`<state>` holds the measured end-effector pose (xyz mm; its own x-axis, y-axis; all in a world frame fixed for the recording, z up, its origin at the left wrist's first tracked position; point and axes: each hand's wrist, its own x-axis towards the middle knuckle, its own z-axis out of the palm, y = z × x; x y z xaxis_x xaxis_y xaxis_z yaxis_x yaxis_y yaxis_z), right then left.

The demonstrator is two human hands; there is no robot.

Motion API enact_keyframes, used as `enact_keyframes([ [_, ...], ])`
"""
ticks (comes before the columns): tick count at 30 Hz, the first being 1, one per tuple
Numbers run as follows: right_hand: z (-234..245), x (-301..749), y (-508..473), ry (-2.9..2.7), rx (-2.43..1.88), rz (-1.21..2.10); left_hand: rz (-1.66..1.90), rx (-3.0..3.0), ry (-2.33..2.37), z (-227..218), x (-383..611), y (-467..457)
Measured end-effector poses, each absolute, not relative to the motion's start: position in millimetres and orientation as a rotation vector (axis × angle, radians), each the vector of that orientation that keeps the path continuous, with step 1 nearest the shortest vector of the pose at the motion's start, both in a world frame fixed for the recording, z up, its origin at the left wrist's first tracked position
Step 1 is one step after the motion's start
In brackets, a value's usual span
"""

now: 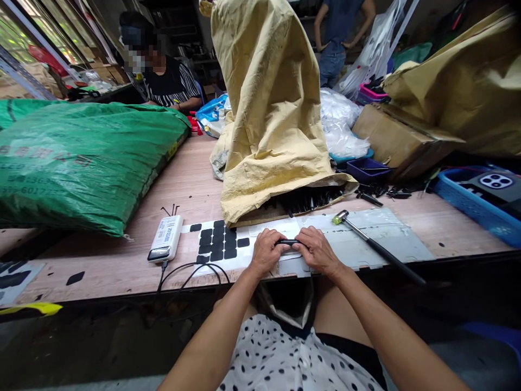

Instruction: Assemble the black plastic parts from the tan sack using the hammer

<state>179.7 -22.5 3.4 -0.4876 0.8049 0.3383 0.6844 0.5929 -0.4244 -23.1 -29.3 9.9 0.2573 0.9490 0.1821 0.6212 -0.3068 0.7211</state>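
Holding both forearms (222,326) stretched forward and inward. Having left hand (266,251) and right hand (317,250) near each other, thumbs (302,250) turned inward and fingers (311,233) bent. Pinching with both, probably, as far as visible from above.

The ends of the black piece (288,241) are hidden by the fingers of the left hand (267,251) and right hand (318,251); the dark parts (303,203) in the tan sack (272,103) seem slender, though shadow blurs their shapes; the top edge cuts off the sack and the standing person (341,24); the green sack (77,168) runs out at left, the blue basket (472,205) at right; the white power bank's (166,236) lettering is too small to read.
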Motion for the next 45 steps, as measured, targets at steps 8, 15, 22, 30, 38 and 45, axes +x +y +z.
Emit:
enact_keyframes([
  [8, 6.3, 184.2, -19.4, -2.271, -1.2, 0.463, 0.891, 1.946, 1.409, 8.6, -23.6, -28.1],
  [15, 3.6, 182.6, -22.1, -2.228, -1.176, 0.443, 0.905, 1.952, 1.425, 6.0, -23.5, -27.9],
  [22, -0.3, 182.8, -21.2, -2.227, -1.186, 0.429, 0.962, 1.934, 1.395, 8.0, -23.2, -29.3],
  [30, 0.4, 182.5, -19.4, -2.281, -1.173, 0.425, 0.881, 2.005, 1.421, 4.2, -23.0, -27.7],
  [38, 3.2, 182.5, -20.0, -2.266, -1.184, 0.452, 0.88, 1.982, 1.4, 4.4, -23.1, -27.1],
  [45, 3.4, 183.0, -21.3, -2.192, -1.142, 0.511, 0.914, 1.964, 1.404, 3.4, -23.5, -26.7],
])
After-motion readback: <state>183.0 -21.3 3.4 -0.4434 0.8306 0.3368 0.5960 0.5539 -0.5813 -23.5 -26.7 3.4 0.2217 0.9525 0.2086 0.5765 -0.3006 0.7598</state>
